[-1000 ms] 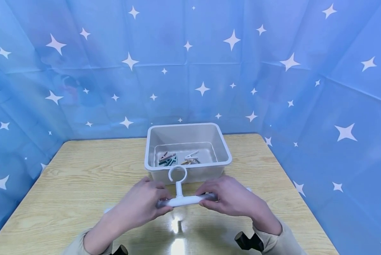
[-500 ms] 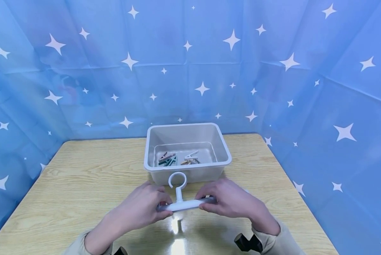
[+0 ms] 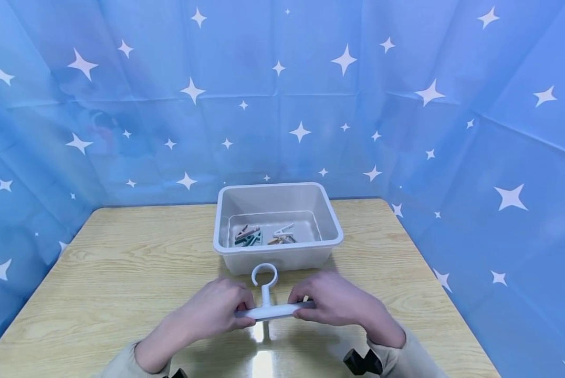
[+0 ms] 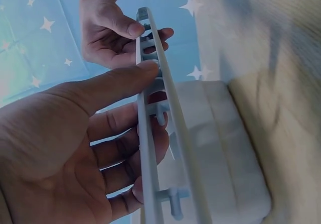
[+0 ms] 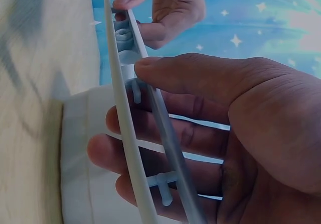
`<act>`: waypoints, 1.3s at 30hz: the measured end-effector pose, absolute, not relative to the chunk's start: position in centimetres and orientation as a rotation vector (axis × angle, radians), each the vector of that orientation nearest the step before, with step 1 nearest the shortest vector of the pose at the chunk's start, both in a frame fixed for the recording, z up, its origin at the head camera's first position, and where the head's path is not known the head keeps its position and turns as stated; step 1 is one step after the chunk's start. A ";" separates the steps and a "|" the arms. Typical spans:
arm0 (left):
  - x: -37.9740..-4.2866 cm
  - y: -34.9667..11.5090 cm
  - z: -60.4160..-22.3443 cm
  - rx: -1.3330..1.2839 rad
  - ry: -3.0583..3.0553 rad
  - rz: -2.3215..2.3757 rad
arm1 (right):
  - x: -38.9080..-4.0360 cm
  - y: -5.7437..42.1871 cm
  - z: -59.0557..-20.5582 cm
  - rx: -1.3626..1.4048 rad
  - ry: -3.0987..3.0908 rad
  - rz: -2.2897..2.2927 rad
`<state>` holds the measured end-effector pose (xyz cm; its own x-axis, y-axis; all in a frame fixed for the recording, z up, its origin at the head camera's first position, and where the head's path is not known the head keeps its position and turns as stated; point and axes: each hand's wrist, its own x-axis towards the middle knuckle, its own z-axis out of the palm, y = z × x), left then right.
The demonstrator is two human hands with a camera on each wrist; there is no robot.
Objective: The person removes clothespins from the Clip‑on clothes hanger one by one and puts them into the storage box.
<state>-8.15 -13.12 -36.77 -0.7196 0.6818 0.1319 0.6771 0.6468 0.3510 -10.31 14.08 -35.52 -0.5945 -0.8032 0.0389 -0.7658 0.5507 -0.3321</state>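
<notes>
Both hands hold a white plastic hanger with a round hook on top, in front of the bin. My left hand grips the bar left of the hook, thumb on the near side and fingers behind. On the other side my right hand pinches the bar the same way. From underneath, in the left wrist view, the hanger shows two long parallel rails with small pegs between them. In the right wrist view my thumb presses one rail while the fingers reach past the other.
A light grey bin stands on the wooden table just beyond the hanger. Several clothespins in dark green, white and brownish colours lie inside it. A blue star-patterned curtain hangs behind the table.
The hanger has come down and toward me, so its hook no longer overlaps the bin's rim. Both hands keep their hold and move with it.
</notes>
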 end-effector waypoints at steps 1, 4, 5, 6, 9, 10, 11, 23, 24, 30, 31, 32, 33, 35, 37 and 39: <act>-8.2 -13.1 -36.9 1.170 2.835 0.594 | -10.4 14.0 -35.6 -1.351 2.661 -0.472; -8.4 -13.1 -37.2 1.160 2.820 0.586 | -10.6 13.9 -36.0 -1.359 2.661 -0.446; -8.4 -13.1 -37.4 1.155 2.815 0.588 | -10.7 13.9 -36.1 -1.363 2.661 -0.438; -8.4 -13.1 -37.4 1.150 2.809 0.594 | -10.7 13.9 -36.2 -1.369 2.662 -0.432; -8.5 -13.2 -37.7 1.134 2.791 0.613 | -10.8 13.8 -36.4 -1.370 2.654 -0.430; -8.5 -13.2 -37.7 1.132 2.786 0.617 | -10.9 13.8 -36.4 -1.365 2.651 -0.431; -8.5 -13.2 -37.8 1.130 2.782 0.621 | -10.9 13.8 -36.5 -1.359 2.646 -0.434; -8.8 -12.9 -38.6 1.107 2.756 0.570 | -11.1 13.7 -37.5 -1.324 2.633 -0.374; -8.8 -12.9 -38.8 1.106 2.753 0.569 | -11.1 13.6 -37.6 -1.316 2.633 -0.355; -9.1 -12.8 -39.6 1.097 2.751 0.531 | -11.3 13.2 -38.1 -1.291 2.621 -0.274; -9.1 -12.8 -39.8 1.094 2.753 0.524 | -11.4 13.2 -38.2 -1.289 2.621 -0.270; -9.2 -12.7 -39.9 1.091 2.752 0.522 | -11.4 13.2 -38.3 -1.285 2.619 -0.271; -9.2 -12.7 -40.1 1.093 2.748 0.523 | -11.5 13.2 -38.4 -1.281 2.616 -0.277; -9.4 -12.6 -40.6 1.098 2.742 0.517 | -11.6 13.2 -38.6 -1.276 2.606 -0.277; -9.5 -12.4 -41.0 1.102 2.730 0.509 | -11.7 13.1 -39.0 -1.266 2.591 -0.271; -9.5 -12.3 -41.4 1.105 2.717 0.500 | -11.9 13.1 -39.3 -1.255 2.572 -0.268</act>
<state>-9.52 -12.31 -41.38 -0.7123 0.7014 -0.0269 0.6460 0.6700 0.3658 -11.85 13.07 -39.30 -0.5900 -0.7921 -0.1563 -0.7430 0.6084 -0.2790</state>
